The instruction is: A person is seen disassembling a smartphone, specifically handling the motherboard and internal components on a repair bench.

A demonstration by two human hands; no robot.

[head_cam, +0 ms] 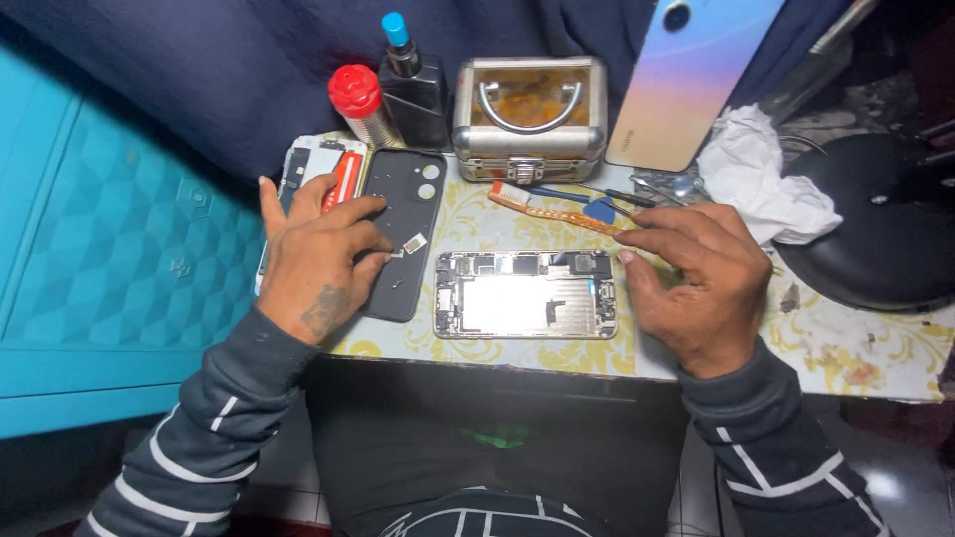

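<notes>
Black phone cover [403,234], red-capped bottle [360,102]

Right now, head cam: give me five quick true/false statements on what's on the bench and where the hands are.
1. The left hand rests on the black back cover. True.
2. The opened phone frame lies between the two hands. True.
3. The right hand grips the toothbrush. False: the toothbrush lies on the table just beyond that hand, which holds nothing visible.
4. The metal case stands open. False: its lid is shut, handle folded flat on top.
5. A red-capped bottle stands beside the black bottle with a blue tip. True.
</notes>
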